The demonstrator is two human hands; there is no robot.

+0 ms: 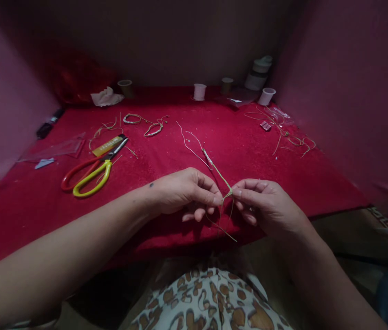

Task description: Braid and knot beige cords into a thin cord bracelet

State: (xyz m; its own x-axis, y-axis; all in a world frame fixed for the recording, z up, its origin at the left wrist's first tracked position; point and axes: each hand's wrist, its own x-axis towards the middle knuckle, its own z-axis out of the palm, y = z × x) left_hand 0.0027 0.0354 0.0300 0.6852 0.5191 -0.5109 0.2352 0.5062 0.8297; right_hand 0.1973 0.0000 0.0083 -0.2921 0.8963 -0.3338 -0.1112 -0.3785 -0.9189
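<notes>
My left hand [187, 192] and my right hand [266, 204] meet over the near edge of a red cloth-covered table [249, 151]. Both pinch a thin green-and-cream braided cord [216, 168] between thumb and fingertips at one spot. The cord runs up and away across the cloth, with loose cream strands at its far end. Short loose ends hang down below my fingers.
Scissors with red and yellow handles [91, 172] lie at the left beside a yellow strip. Finished cord pieces [152, 130] lie further back. Thread scraps [293, 137] lie at the right. Small spools and cups [200, 91] line the back edge. Dark red walls enclose the table.
</notes>
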